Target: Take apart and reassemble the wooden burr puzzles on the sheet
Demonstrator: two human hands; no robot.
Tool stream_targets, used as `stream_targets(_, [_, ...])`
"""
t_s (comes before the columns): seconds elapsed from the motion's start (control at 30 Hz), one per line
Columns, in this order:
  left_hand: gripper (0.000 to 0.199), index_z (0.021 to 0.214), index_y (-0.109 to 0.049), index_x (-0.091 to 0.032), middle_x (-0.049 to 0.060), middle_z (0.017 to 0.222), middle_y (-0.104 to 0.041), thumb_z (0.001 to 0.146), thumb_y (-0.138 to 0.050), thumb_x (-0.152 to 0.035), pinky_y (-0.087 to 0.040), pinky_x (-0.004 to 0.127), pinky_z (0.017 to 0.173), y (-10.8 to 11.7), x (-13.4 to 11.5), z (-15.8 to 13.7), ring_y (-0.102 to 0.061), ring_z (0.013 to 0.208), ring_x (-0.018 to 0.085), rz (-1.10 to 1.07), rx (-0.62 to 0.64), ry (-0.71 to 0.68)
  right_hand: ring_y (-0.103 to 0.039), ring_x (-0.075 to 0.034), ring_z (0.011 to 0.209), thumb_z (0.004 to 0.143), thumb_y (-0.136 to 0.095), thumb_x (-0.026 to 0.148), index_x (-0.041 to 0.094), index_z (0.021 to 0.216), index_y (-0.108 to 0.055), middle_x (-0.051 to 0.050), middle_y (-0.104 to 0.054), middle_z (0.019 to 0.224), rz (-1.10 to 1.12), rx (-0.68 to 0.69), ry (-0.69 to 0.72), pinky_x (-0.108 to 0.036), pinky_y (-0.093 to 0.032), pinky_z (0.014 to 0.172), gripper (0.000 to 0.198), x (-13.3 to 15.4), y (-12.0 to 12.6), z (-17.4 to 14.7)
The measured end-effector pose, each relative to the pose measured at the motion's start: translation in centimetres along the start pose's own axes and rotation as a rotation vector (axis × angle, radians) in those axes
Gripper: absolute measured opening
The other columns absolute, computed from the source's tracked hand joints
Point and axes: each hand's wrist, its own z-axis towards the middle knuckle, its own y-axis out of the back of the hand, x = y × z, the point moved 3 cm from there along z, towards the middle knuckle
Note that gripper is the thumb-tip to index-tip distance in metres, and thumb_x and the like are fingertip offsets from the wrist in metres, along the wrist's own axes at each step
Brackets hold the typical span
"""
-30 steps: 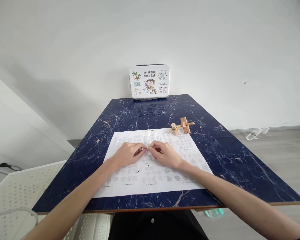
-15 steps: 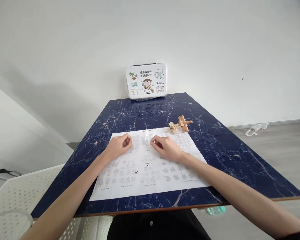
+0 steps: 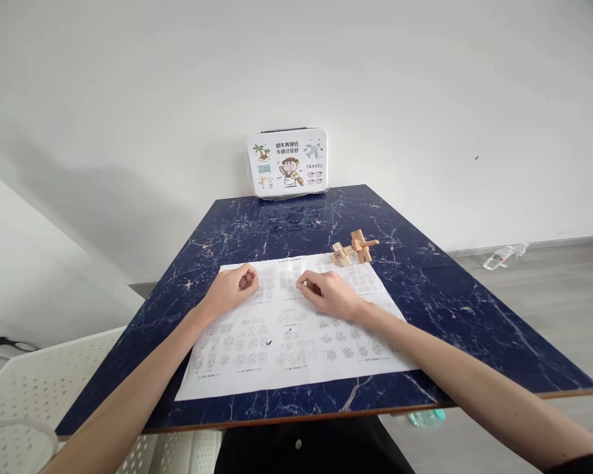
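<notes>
A large printed sheet point(image 3: 271, 378) with rows of small grey line drawings lies flat on the dark blue marbled table. Resting on its upper left part, my left hand point(image 3: 232, 288) is loosely curled, with nothing visible in it. My right hand point(image 3: 330, 293) lies a short way to the right on the same sheet, thumb and fingers curled together around an empty hollow. Beyond the right hand, by the sheet's top right corner, sit wooden puzzle pieces point(image 3: 360, 245) joined in crosses, with a smaller paler cluster point(image 3: 342, 254) beside them. Neither hand touches the wood.
A white case point(image 3: 289, 163) with cartoon prints stands at the table's point(image 3: 405, 230) far edge against the wall. White perforated shelving point(image 3: 79, 368) is at the left. On the floor lie a clear plastic bottle point(image 3: 499, 257) at the right and a teal-capped bottle point(image 3: 426, 417) under the table.
The view has shifted very slightly. Both hands keep their curled pose on the sheet, and the wooden pieces have not moved.
</notes>
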Motion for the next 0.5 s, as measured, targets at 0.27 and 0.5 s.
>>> stream_targets(0.27, [0.007, 0.089, -0.060, -0.021, -0.003, 0.071, -0.065, 0.092, -0.056, -0.026, -0.042, 0.025, 0.062, -0.4, -0.2, -0.1, -0.059, 0.061, 0.012, -0.019, -0.006, -0.037, -0.045, -0.015, 0.052, 0.104, -0.045, 0.033, 0.023, 0.101, -0.066, 0.002, -0.054, 0.059, -0.088, -0.009, 0.019, -0.032, -0.033, 0.059, 0.023, -0.6, 0.5, -0.3])
stream_targets(0.5, [0.004, 0.087, -0.057, -0.021, -0.004, 0.067, -0.063, 0.089, -0.055, -0.024, -0.040, 0.024, 0.060, -0.5, -0.6, 0.1, -0.058, 0.057, 0.012, 0.014, 0.000, -0.079, -0.050, -0.019, 0.057, 0.104, -0.047, 0.035, 0.024, 0.100, -0.067, -0.002, -0.061, 0.066, -0.231, -0.249, -0.006, -0.034, -0.035, 0.063, 0.024, -1.5, 3.1, -0.4])
